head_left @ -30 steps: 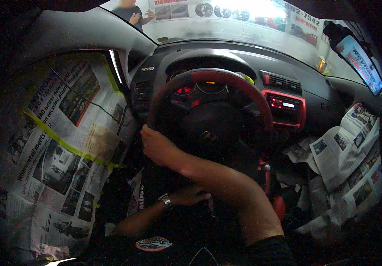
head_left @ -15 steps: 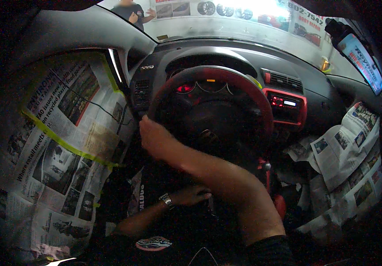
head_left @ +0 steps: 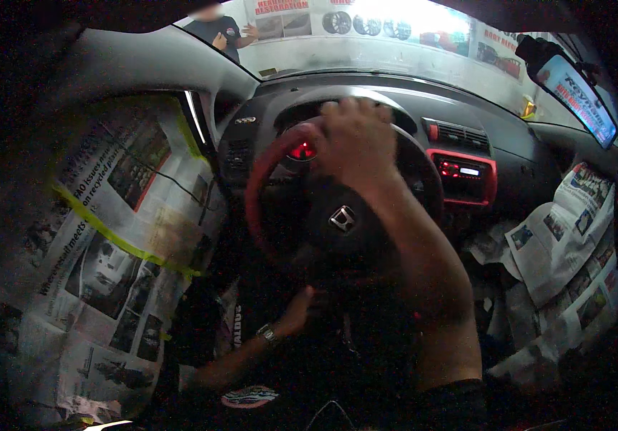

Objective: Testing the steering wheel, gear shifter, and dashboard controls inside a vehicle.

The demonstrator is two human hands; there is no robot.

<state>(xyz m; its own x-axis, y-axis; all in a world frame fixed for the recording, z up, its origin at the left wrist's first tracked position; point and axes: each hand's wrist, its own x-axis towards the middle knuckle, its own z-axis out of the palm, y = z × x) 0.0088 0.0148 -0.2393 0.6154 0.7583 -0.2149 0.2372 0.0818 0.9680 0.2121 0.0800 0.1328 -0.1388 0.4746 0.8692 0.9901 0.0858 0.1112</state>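
right hand [head_left: 356, 140]: raised to the top of the steering wheel, back toward the camera, motion-blurred; fingers curled over the upper rim, grip apparently closed on it, though blur hides the fingertips.
left hand [head_left: 298, 310]: low beneath the wheel, fingers loosely bent; cannot tell whether anything is held in the dark there; wristwatch [head_left: 267, 333] on the wrist.
steering wheel [head_left: 266, 179]: centre of view, red-covered rim with dark hub and badge, directly ahead of the seat, between the two hands.
instrument cluster [head_left: 302, 151]: behind the upper rim, red glow, partly covered by the right hand.
radio panel [head_left: 463, 172]: right of the wheel, red-framed, lit display.
dashboard [head_left: 395, 97]: dark, curving under the windscreen.
door masking [head_left: 108, 237]: newspaper sheets over the left door, crossed by yellow tape [head_left: 108, 233].
seat masking [head_left: 567, 244]: crumpled newspaper on the right side of the cabin.
rear-view mirror [head_left: 574, 86]: upper right.
bystander [head_left: 219, 29]: outside beyond the windscreen, dark shirt, hands raised at chest.
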